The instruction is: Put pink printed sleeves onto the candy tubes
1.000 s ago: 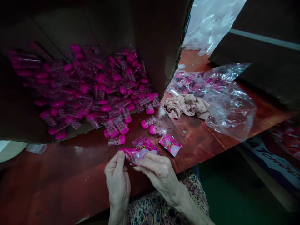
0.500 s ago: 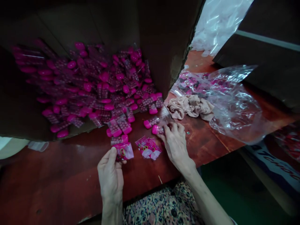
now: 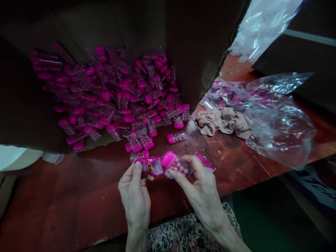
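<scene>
Fingers of left hand (image 3: pixel 136 201) pinched wrapper (image 3: pixel 147 166); right hand (image 3: pixel 206 190) closed round tube (image 3: pixel 182 167) at wrapper's three o'clock, cap (image 3: pixel 168 159) toward ten. Loose grip risked slipping tube; cap's push risked creasing wrapper.

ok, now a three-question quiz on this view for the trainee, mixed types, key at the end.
1. What does the left hand hold?
A) a pen
B) a printed pink packet
C) a pair of scissors

2. True or false: the pink-capped container in the right hand has its cap turned toward the left hand.

3. Fill in the missing word: a crumpled ____ lies on the red-brown table, beside the clear plastic bag.

Key: 1. B; 2. true; 3. cloth
</scene>
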Demonstrator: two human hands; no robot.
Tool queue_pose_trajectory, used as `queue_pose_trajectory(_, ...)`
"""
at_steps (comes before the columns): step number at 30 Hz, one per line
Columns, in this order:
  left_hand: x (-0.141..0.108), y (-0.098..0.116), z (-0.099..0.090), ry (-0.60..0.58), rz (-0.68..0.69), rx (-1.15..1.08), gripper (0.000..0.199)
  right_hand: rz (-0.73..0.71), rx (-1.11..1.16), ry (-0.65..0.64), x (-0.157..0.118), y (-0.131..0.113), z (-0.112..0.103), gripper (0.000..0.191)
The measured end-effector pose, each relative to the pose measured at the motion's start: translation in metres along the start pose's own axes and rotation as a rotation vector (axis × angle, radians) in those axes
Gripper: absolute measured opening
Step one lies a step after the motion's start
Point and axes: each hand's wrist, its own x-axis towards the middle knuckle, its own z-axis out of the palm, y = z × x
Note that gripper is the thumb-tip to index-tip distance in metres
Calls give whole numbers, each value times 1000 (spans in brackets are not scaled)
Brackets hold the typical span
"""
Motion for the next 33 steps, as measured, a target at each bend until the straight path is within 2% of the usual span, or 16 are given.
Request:
queue_pose_trajectory(7,-6,-3,4,-4,10,15,12,-42,23,11,-6,6,-2,17)
queue_pose_trajectory(12,-9,-2,7,-16,35,15,16,-95,23,-59,-9,7,-6,15)
queue_pose_trajectory(18,-6,-6,4,-54,1,14,12,55,176,-229,-8,17,-15,18)
queue_pose_trajectory(24,-11,-9,8,-136,-54,10,18,100,231,-180,-8,19,-18,21)
queue_pose_trajectory(29,-14,-13,13,-108,8,48,22,85,214,-93,-9,14,-13,22)
queue_pose_trajectory(33,-14,-13,18,-101,17,10,26,182,351,-142,-10,15,-13,23)
